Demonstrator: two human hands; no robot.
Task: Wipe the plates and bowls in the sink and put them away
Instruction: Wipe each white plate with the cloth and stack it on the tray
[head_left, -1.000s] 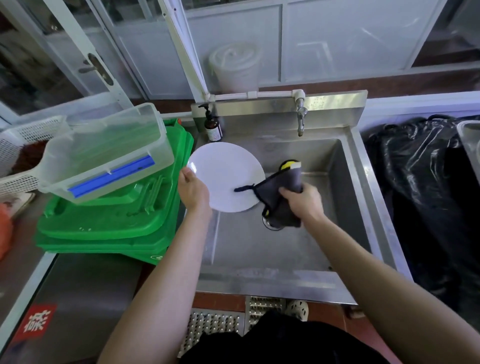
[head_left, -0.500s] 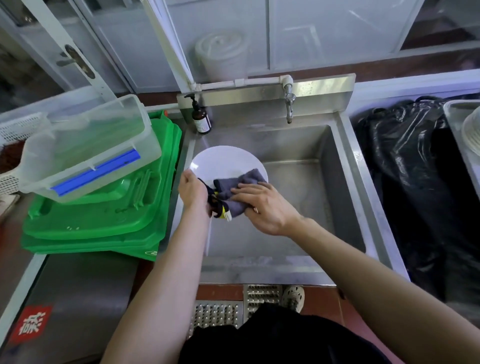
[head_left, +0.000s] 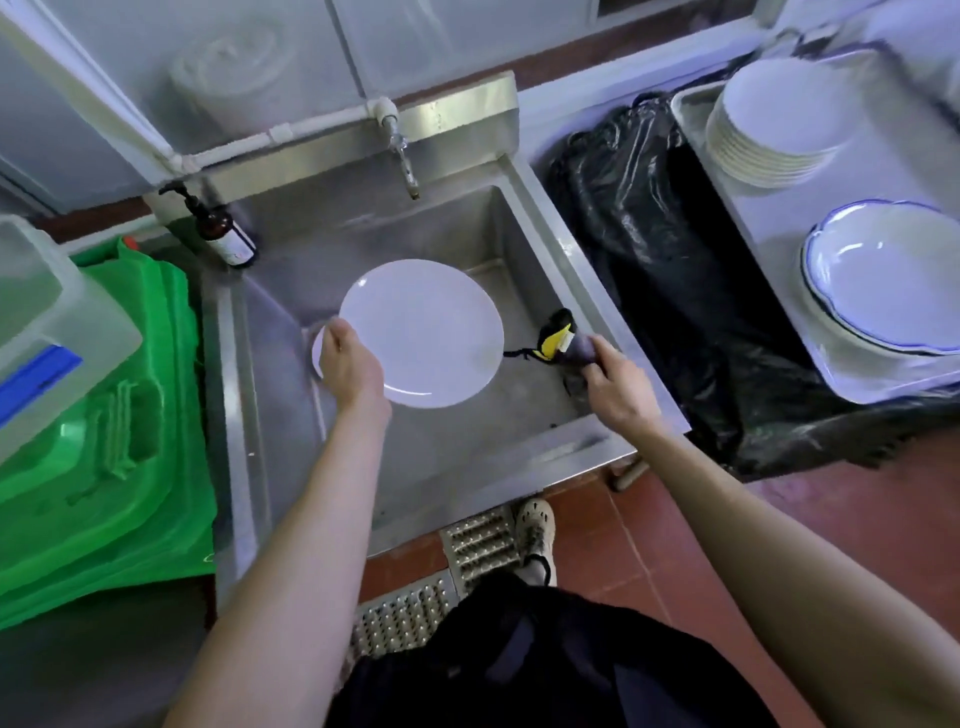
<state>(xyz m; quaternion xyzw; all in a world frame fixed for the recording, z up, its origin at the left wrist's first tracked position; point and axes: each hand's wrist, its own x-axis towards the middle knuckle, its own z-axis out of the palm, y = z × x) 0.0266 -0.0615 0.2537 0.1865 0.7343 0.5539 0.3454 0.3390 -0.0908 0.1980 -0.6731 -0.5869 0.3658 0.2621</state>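
While the left hand (head_left: 349, 364) pinches the plain white plate (head_left: 423, 332), the right hand (head_left: 613, 384) clutches the cloth (head_left: 563, 343).

white plate (head_left: 431, 327) | tilted above sink (head_left: 524, 228) | dark cloth (head_left: 569, 349) beside

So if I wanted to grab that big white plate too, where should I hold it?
Probably the bare right rim of the white plate, coming from the right. It's tilted above the sink, and the left hand already grips its left edge, so pinch the opposite side, thumb on top.
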